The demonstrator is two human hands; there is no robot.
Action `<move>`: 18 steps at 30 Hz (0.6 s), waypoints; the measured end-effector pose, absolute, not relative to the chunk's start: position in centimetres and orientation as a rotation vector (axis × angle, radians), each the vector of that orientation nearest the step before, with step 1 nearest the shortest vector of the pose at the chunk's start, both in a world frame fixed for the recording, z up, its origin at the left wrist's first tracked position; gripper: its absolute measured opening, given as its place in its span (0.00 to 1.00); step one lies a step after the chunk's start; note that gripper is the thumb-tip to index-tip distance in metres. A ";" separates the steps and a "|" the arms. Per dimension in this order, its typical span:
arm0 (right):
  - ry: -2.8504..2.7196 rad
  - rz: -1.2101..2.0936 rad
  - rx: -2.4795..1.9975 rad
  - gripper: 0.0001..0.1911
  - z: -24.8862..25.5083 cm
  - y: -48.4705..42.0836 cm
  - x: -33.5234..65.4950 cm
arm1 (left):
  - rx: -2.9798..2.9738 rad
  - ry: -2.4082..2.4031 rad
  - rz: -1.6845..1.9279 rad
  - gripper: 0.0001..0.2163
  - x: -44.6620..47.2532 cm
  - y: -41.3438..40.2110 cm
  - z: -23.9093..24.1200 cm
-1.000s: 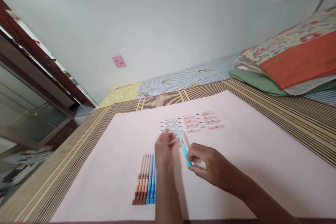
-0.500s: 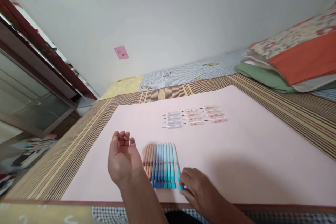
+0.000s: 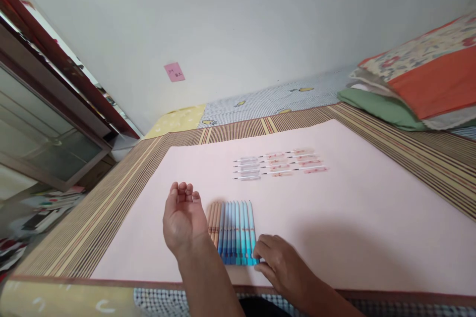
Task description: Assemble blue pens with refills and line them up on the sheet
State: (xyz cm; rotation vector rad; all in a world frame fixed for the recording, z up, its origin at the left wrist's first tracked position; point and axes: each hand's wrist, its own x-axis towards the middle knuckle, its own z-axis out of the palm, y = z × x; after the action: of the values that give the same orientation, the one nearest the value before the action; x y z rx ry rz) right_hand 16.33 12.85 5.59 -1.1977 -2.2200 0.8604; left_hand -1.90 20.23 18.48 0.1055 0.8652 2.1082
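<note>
A row of pens (image 3: 233,230) lies side by side on a pale pink sheet (image 3: 353,218), brown ones on the left and blue ones on the right. My right hand (image 3: 282,266) rests at the row's near right corner, its bent fingers pinched on the end of the rightmost light blue pen (image 3: 253,232). My left hand (image 3: 182,219) stands on edge just left of the row, palm facing the pens, fingers together and slightly curled, holding nothing. Farther back lie several thin refills and clear caps (image 3: 279,164) in neat lines.
The pink sheet lies on a striped woven mat (image 3: 416,151) over a bed. Folded quilts and a green pillow (image 3: 416,86) are stacked at the right. A white wall with a pink note (image 3: 174,72) is behind. A glass-fronted cabinet (image 3: 40,129) and books stand at the left.
My right hand brought the light blue pen from near the refills down to the right end of the row. My left hand moved to the row's left side and turned on edge.
</note>
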 end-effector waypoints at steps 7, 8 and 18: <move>-2.204 0.860 -1.213 0.07 5.6 12.8 16.2 | 0.188 0.867 2.086 0.04 -2.2 20.5 17.9; -2.203 0.858 -1.207 0.07 5.6 12.8 16.2 | 0.169 0.860 2.085 0.04 -2.2 20.5 18.0; -2.211 0.747 -1.195 0.07 5.2 12.5 15.8 | 0.126 0.840 2.051 0.04 -1.7 20.5 18.2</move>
State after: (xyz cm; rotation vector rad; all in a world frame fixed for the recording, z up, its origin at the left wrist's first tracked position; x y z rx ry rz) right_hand 15.84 12.48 5.23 -1.1948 -2.2114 0.7470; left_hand -1.71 20.54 18.17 0.1260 0.8405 2.0514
